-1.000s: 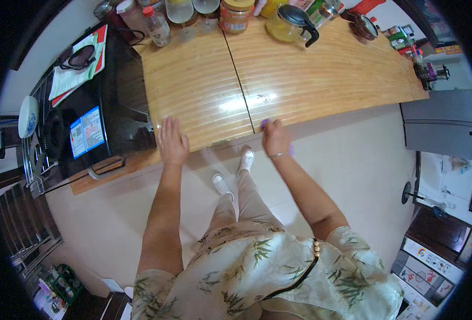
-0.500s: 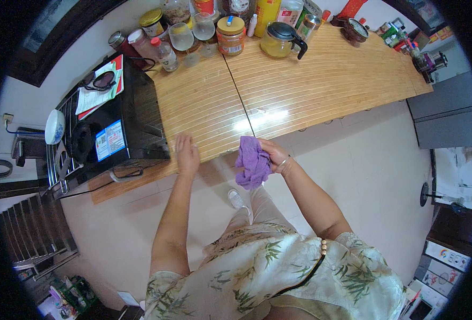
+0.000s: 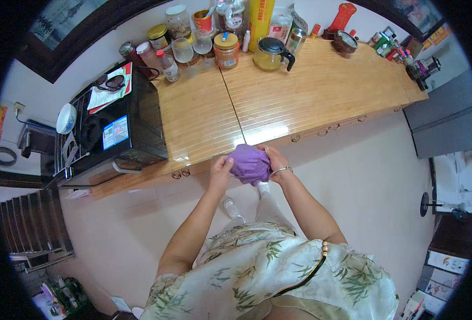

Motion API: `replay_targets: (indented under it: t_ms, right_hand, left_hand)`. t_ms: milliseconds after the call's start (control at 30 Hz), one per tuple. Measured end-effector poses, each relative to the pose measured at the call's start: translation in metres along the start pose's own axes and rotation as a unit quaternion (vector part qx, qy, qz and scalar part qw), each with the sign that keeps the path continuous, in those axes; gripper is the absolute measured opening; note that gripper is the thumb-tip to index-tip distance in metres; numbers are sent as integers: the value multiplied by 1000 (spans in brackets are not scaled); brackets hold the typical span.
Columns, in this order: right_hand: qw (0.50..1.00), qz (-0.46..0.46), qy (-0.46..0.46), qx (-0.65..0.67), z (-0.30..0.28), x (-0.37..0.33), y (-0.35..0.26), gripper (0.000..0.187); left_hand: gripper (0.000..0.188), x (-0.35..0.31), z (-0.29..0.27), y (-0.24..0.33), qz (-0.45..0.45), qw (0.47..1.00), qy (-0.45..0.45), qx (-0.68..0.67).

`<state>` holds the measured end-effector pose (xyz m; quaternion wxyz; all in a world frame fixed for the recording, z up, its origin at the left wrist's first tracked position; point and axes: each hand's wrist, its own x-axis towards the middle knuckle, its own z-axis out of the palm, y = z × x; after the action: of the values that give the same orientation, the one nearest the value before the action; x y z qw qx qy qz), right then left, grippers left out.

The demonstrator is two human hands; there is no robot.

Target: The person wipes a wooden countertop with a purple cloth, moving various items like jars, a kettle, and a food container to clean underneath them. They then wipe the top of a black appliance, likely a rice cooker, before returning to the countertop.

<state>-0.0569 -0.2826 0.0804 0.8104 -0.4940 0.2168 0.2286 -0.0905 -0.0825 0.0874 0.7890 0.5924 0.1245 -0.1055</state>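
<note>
Now | left hand [image 3: 220, 169] and right hand [image 3: 275, 161] both grip purple cloth [image 3: 249, 164] | tall yellow package [image 3: 261, 17] behind wooden counter [image 3: 321, 90]

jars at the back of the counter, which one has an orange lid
The squat jar just left of the glass teapot; its lid is orange, while the jars farther left have gold or white lids.

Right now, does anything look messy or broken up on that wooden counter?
Nothing looks spilled or broken. The jars and bottles stand upright at the back of the wooden counter. The only untidy thing is the purple cloth, bunched up between the left hand and the right hand at the counter's front edge.
</note>
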Motion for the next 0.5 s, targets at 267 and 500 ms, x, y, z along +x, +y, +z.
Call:
replay_targets:
  t_ms: [267, 500]
  right_hand:
    - [987, 17, 13, -158, -66, 17, 3, 35]
    - [981, 27, 84, -175, -161, 20, -32, 27]
  left_hand:
    - [33, 22, -33, 34, 9, 967, 240, -85]
    - [36, 99, -4, -2, 217, 824, 247, 462]
